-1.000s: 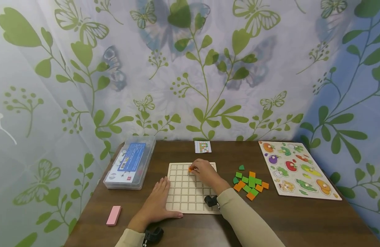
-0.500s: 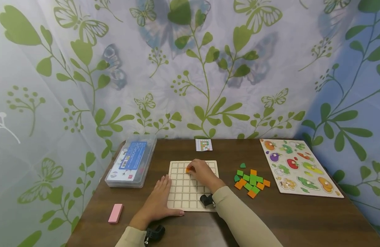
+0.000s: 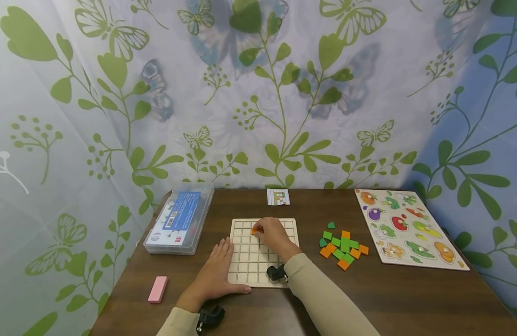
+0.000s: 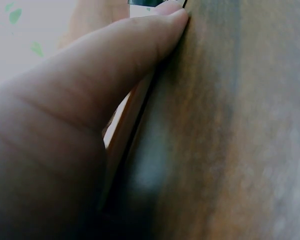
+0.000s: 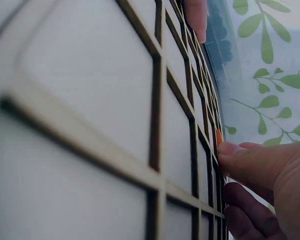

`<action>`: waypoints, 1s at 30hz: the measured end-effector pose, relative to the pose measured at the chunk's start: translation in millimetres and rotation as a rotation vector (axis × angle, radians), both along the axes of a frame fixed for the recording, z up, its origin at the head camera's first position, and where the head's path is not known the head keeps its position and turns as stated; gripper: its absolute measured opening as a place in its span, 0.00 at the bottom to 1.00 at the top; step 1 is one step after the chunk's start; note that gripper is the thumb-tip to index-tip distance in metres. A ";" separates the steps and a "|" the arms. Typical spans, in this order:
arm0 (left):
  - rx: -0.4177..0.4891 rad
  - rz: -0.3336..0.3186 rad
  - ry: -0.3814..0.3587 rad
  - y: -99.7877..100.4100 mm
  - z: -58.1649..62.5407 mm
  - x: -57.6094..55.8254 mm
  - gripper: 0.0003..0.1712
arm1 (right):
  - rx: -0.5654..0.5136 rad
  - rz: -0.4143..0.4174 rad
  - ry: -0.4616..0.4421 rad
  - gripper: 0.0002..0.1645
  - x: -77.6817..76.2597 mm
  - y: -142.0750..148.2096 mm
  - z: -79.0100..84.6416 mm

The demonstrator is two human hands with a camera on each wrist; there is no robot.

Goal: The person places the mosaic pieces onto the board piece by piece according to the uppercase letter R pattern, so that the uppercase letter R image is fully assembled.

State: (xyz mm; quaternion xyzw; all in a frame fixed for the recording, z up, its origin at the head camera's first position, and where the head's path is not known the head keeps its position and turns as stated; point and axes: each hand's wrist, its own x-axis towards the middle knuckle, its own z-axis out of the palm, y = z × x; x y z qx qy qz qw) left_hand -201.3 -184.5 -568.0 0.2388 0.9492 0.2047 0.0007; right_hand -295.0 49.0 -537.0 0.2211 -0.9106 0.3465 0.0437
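A pale wooden grid board (image 3: 245, 267) lies on the table. Over its upper rows, my right hand (image 3: 274, 235) pinches a small orange square tile (image 3: 255, 231) between thumb and fingers. In the right wrist view, the tile's orange edge (image 5: 219, 136) shows at the fingertips, against the board's far squares; whether it is seated in a square, I cannot tell. My left hand (image 3: 214, 274) rests with straight fingers along the board's left edge, its thumb stretched along the near edge. The left wrist view shows that thumb (image 4: 105, 70) close up beside the board.
Right of the board lie several loose green and orange tiles (image 3: 345, 245). A vegetable puzzle board (image 3: 390, 232) is at far right, a small pattern card (image 3: 278, 197) behind. On the left are a clear plastic case (image 3: 178, 219) and a pink block (image 3: 158, 289).
My right hand has slid a little to the left over the board's upper rows, with the orange tile in its fingers. The left hand stays at the board's edge.
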 end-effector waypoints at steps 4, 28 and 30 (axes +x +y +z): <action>-0.003 0.002 0.003 -0.3 -0.1 -1.0 0.84 | -0.028 -0.018 0.011 0.06 -1.0 -1.0 -2.1; -0.028 -0.003 0.002 1.1 1.3 0.2 0.83 | -0.120 0.003 -0.079 0.14 -1.6 18.2 -8.4; -0.024 -0.003 0.001 1.3 2.5 0.7 0.83 | -0.127 0.011 -0.092 0.14 -0.8 22.4 -7.4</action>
